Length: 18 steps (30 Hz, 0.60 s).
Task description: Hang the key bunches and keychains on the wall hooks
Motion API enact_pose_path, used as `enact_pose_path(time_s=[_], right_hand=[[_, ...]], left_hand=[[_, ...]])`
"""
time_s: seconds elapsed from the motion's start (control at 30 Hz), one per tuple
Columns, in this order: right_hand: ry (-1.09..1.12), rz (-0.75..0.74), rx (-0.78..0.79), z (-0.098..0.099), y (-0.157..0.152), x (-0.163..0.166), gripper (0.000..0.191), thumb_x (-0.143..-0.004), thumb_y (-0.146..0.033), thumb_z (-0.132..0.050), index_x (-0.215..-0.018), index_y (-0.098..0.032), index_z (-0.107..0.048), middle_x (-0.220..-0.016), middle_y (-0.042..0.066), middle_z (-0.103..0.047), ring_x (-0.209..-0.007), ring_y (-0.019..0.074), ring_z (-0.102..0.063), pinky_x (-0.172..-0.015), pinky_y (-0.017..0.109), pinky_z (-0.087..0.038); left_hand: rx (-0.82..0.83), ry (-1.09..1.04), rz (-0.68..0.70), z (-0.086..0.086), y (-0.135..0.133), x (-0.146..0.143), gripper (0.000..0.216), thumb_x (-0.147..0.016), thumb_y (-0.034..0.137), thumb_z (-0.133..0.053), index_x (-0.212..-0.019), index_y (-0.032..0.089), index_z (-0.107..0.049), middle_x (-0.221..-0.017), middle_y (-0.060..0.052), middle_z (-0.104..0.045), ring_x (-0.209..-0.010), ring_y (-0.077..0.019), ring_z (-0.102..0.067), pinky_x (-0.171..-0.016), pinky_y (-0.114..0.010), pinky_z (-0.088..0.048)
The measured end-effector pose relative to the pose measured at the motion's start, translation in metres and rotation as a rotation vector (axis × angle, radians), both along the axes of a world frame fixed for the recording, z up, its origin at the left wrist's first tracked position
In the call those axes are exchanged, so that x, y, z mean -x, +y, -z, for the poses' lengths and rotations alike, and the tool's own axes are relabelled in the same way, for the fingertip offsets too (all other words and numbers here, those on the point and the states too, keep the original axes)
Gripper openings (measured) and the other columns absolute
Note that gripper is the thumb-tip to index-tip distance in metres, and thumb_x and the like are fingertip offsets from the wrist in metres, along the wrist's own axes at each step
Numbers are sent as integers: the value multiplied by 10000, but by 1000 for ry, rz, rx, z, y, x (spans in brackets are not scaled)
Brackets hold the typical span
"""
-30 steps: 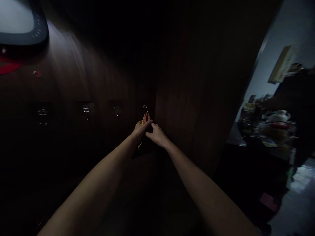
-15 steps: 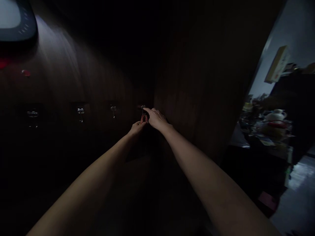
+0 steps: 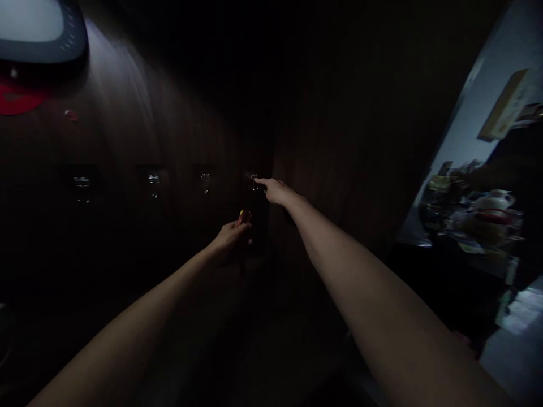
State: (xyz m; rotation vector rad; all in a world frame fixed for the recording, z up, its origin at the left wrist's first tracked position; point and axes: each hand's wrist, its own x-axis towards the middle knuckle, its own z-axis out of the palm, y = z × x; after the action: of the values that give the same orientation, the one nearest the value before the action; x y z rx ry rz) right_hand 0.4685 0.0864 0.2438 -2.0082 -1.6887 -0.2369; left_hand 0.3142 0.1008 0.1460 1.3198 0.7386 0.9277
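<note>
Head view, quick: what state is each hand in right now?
Left hand: closed on a small red-and-yellow item.
Right hand: holds nothing visible, forefinger out at the wall hook.

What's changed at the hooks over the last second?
The left hand has dropped down and away from the rightmost hook, keeping the small red-and-yellow item in its grip. The right hand has parted from it and risen, index finger stretched to that hook. The other three hooks on the dark wall hang as before.
</note>
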Motion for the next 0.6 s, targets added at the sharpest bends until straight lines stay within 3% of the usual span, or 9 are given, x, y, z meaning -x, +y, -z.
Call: enact_pose_path(time_s=[0.1, 0.17, 0.23, 0.33, 0.4, 0.5, 0.6], right_hand=[[86, -77, -103, 33, -8, 13, 646, -784, -45, -417, -1369, -309, -344, -1252, 55, -553, -1098, 203, -547, -914, 381, -437], [201, -191, -190, 69, -17, 30, 700, -743, 27, -352, -1379, -265, -332, -1216, 54, -566, -1023, 138, -568, -920, 319, -442], [316, -307, -170, 110, -28, 51, 694, -720, 31, -348, -1364, -226, -364, -1155, 55, -592, -949, 119, -584, -919, 302, -450], [446, -473, -72, 173, -46, 89, 678, -693, 21, -366, -1322, -225, -431, -1174, 57, -586, -1025, 133, -565, -965, 330, -426], [511, -556, -35, 206, -59, 116, 681, -674, 22, -377, -1298, -235, -464, -1209, 53, -571, -1112, 149, -527, -1014, 359, -382], [575, -633, 14, 238, -75, 157, 658, -668, 5, -394, -1274, -232, -496, -1231, 57, -559, -1162, 165, -496, -1039, 370, -352], [607, -696, 26, 255, -86, 192, 636, -666, -9, -404, -1246, -240, -521, -1204, 51, -568, -1145, 163, -506, -1029, 351, -364]], left_hand=[[60, 124, -22, 50, -21, 43, 170, -637, 277, -692, -692, 151, -592, -493, 22, -568, -415, -116, -550, -462, -237, -456], [73, 194, -63, 78, -34, 70, 150, -646, 272, -671, -665, 149, -587, -500, 7, -576, -434, -139, -563, -472, -255, -456], [60, 247, -147, 99, -44, 95, 125, -657, 246, -644, -715, 148, -593, -575, -18, -620, -526, -171, -611, -539, -278, -479], [4, 301, -269, 114, -54, 127, 253, -652, 214, -630, -893, 144, -597, -865, -79, -690, -847, -225, -648, -764, -309, -482], [-20, 327, -325, 119, -60, 146, 378, -644, 196, -628, -1014, 139, -573, -1058, -108, -661, -1015, -241, -600, -883, -325, -436], [-105, 405, -333, 126, -73, 172, 457, -658, 213, -626, -1102, 136, -549, -1164, -129, -616, -1085, -242, -566, -942, -336, -405], [-359, 517, -321, 134, -90, 194, 426, -712, 229, -569, -1131, 159, -551, -1193, -120, -593, -1107, -223, -553, -964, -343, -401]])
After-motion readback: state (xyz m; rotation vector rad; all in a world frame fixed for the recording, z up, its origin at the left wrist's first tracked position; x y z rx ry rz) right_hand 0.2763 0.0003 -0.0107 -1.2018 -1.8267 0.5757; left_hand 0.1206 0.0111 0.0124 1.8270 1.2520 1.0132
